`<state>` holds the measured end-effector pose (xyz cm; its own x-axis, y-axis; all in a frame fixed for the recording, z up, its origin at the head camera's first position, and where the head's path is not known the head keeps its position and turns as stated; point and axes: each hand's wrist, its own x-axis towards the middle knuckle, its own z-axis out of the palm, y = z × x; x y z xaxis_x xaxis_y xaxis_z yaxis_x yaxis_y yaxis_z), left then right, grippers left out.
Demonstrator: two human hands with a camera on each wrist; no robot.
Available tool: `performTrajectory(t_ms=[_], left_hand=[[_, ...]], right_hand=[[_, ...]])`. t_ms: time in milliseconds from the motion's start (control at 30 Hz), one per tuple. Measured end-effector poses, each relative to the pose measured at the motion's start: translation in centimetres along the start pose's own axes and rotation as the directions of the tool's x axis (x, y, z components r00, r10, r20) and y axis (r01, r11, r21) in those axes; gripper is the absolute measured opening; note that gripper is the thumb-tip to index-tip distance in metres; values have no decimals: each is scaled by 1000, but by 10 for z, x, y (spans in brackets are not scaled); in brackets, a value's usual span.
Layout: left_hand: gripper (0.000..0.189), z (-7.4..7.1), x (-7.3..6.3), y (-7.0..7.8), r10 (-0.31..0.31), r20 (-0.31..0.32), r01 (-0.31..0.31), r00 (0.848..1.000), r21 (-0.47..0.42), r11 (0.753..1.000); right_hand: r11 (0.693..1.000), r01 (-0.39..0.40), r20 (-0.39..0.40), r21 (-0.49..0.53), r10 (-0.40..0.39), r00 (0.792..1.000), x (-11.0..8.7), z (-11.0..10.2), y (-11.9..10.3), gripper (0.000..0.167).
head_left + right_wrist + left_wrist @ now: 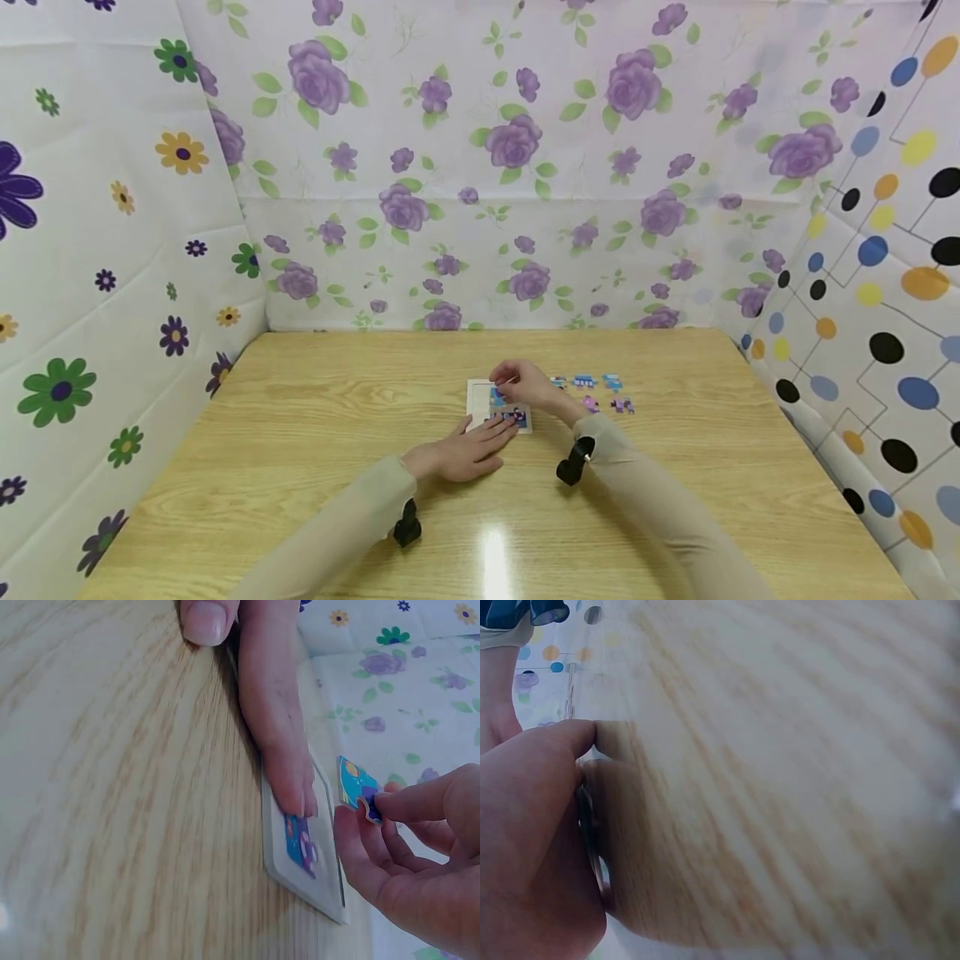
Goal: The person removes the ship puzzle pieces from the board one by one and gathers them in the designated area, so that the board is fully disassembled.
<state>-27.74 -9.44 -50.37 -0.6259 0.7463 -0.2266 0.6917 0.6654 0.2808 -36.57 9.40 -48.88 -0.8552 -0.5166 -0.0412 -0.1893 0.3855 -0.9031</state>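
A white jigsaw tray (470, 402) lies on the table with some colourful pieces in its lower part. My left hand (467, 454) rests palm down with its fingers extended over the tray's near side, touching the fitted pieces (300, 844). Above the tray, my right hand (527, 389) pinches a blue jigsaw piece (351, 781) with orange and purple on it between thumb and fingers. In the right wrist view this piece is tilted and apart from the tray. The left wrist view shows mostly the side of my left hand (532, 847) and table.
Several loose jigsaw pieces (583, 381) lie right of the tray, partly behind the right forearm. The wooden table (322, 400) is bounded by a rose-patterned cloth (510, 250) at the back and patterned cloths on both sides.
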Motion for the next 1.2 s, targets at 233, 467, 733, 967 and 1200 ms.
performTrajectory(t_ms=[233, 467, 733, 967, 1200], left_hand=[[59, 2, 2, -1, 7, -1, -7, 1000, -31, 999], [59, 1, 2, -2, 8, 9, -8, 1000, -7, 1000], [60, 0, 1, -1, -4, 22, 5, 1000, -15, 1000], [60, -1, 2, -2, -2, 18, 2, 1000, -13, 1000], [60, 1, 1, -3, 2, 19, -2, 1000, -8, 1000]], right_hand=[[999, -23, 11, -46, 23, 1000, -6, -11, 11, 21], [998, -35, 21, -55, 36, 999, -13, -20, 18, 19], [996, -29, 23, -85, 31, 999, -18, -27, 24, 19], [995, -36, 19, -93, 38, 999, -23, -32, 28, 19], [994, -18, 30, -107, 21, 999, -33, -35, 32, 18]])
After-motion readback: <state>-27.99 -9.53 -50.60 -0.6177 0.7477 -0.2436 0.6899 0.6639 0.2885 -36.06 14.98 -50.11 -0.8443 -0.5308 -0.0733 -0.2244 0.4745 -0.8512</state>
